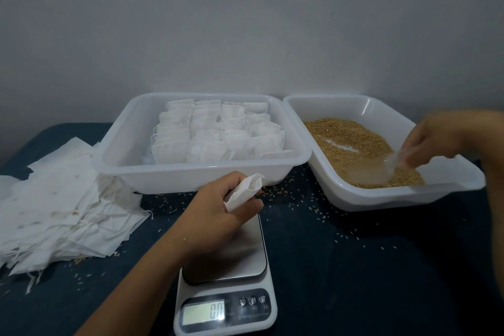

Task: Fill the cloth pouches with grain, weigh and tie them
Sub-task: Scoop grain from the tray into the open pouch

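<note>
White cloth is what your left hand (pixel 218 203) has: one empty pouch (pixel 244 191), fingers curled round its body, its open mouth poking up past your thumb. The hand hovers over the far end of the scale (pixel 226 275), whose display appears to read zero.

Your right hand (pixel 428 142) is blurred; its fingers are bent round a clear scoop (pixel 394 165) dipped into the grain (pixel 351 144) in the right tray (pixel 341 199). How tightly it holds I cannot tell.

Judging by its look, the pouch is thin, limp and almost weightless. It will fold shut on itself unless you spread it, so pinch the rim on one side, just above where your fingers now sit, and let the rest hang open beneath. Crushing the body, as you do now, leaves little room for grain. Once filled it will sag and slump, so support it from below the grip and keep the mouth up.

The grain is loose and rolls freely; stray kernels already dot the dark cloth (pixel 354 267) between your two hands. Bring the pouch close to the scoop, not the scoop across the gap.

Beyond your left hand sits the tray (pixel 122 150) of filled pouches (pixel 218 133); left of your left hand lies the pile of empties (pixel 62 199).
</note>
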A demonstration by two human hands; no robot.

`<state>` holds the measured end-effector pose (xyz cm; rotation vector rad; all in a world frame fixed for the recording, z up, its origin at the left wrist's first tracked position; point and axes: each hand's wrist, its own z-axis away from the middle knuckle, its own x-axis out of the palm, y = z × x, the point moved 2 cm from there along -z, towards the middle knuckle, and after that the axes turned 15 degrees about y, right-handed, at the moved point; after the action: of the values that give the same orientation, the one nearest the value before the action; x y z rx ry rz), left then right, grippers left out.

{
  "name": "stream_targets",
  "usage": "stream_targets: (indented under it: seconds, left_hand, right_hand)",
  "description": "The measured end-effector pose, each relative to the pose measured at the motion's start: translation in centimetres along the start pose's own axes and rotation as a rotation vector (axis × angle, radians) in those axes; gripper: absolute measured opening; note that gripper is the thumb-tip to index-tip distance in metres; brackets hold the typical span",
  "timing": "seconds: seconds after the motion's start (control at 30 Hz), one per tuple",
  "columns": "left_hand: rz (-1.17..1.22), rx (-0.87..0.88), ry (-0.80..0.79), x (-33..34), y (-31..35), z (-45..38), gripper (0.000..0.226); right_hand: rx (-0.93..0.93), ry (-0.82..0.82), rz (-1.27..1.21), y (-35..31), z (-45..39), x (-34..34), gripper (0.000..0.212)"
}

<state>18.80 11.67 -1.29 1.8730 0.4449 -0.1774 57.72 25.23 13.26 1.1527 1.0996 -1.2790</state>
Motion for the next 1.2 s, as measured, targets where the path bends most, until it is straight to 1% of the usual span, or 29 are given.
stream_targets:
  seconds: [0.07,0.13,0.23,0.27,0.4,0.47,0.5,0.57,0.67,0.73,0.83,0.9,0.97,1.0,1.1,1.2]
  left_hand:
    - [0.001,-0.006,0.005,0.1,0.1,0.0,0.03]
    - [-0.005,-0.011,0.008,0.2,0.0,0.1,0.027]
    - [-0.015,-0.01,0.032,0.3,0.0,0.1,0.009]
    - [-0.015,-0.012,0.04,0.3,0.1,0.1,0.006]
    - [-0.002,-0.009,0.059,0.2,0.0,0.2,0.008]
    - [0.013,0.002,0.078,0.1,-0.1,0.2,0.013]
    - [0.017,0.009,0.095,0.0,-0.1,0.3,0.017]
    - [0.024,0.012,0.125,-0.2,-0.2,0.3,0.022]
    - [0.014,0.001,0.162,-0.8,-0.5,0.3,0.025]
    - [0.005,-0.009,0.183,-1.1,-0.8,0.4,0.022]
    - [-0.006,-0.027,0.206,-1.7,-1.0,0.5,0.017]
    - [-0.017,-0.032,0.219,-2.0,-1.2,0.6,0.014]
    - [-0.022,-0.036,0.245,-2.3,-1.4,0.6,0.015]
    - [-0.024,-0.039,0.257,-2.4,-1.5,0.5,0.015]
    - [-0.035,-0.051,0.275,-2.7,-1.9,0.6,0.012]
    - [-0.041,-0.068,0.291,-3.0,-2.2,0.6,0.014]
  right_hand:
    - [-0.031,0.012,-0.029,-1.2,0.1,1.2,0.016]
    - [-0.027,0.059,-0.125,-2.1,0.0,2.9,0.016]
    - [-0.001,0.159,-0.222,-2.5,-0.2,5.4,0.026]
    - [0.016,0.188,-0.249,-2.4,-0.2,6.0,0.028]
    - [0.13,0.32,-0.388,-1.4,0.6,7.0,0.036]
    - [0.164,0.401,-0.446,-1.3,1.1,7.3,0.04]
    - [0.17,0.438,-0.466,-1.4,1.3,7.4,0.04]
    - [0.18,0.5,-0.525,-2.0,1.8,7.7,0.034]
    - [0.157,0.594,-0.553,-3.2,2.4,8.0,0.034]
    - [0.135,0.665,-0.572,-4.1,3.1,7.9,0.042]
    - [0.08,0.73,-0.684,-5.8,4.9,7.2,0.048]
    - [0.01,0.72,-0.789,-7.1,6.3,6.5,0.044]
    - [-0.077,0.638,-0.893,-8.6,7.7,5.7,0.034]
    - [-0.129,0.578,-0.91,-9.2,8.2,5.5,0.033]
    - [-0.256,0.385,-0.87,-10.9,9.5,5.4,0.045]
    - [-0.339,0.25,-0.782,-11.8,10.2,5.3,0.057]
